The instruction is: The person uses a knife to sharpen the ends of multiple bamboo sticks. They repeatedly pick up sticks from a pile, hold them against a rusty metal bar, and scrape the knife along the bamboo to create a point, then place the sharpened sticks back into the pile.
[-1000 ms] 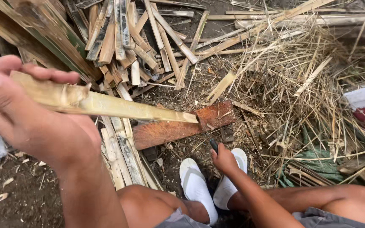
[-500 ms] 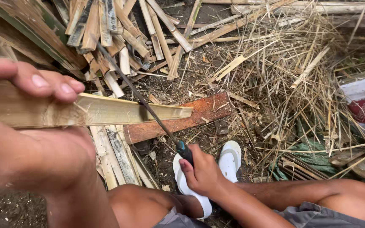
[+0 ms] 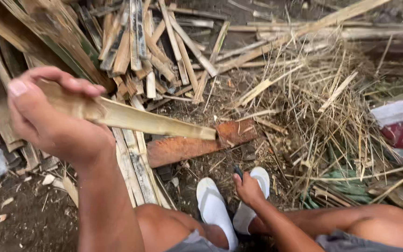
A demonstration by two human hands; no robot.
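my left hand (image 3: 47,121), at the left of the frame, has its fingers clamped on a split bamboo strip (image 3: 150,122) that slants down to the centre, its tip touching a reddish wooden block (image 3: 197,145). my right hand (image 3: 248,189), low in the middle above my white sandals (image 3: 215,210), is closed on a dark handle (image 3: 239,173); its blade is hidden.

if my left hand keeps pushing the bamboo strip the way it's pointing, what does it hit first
Most likely the reddish wooden block: the bamboo strip in your left hand already has its tip at the block's upper edge, though depth is hard to judge.
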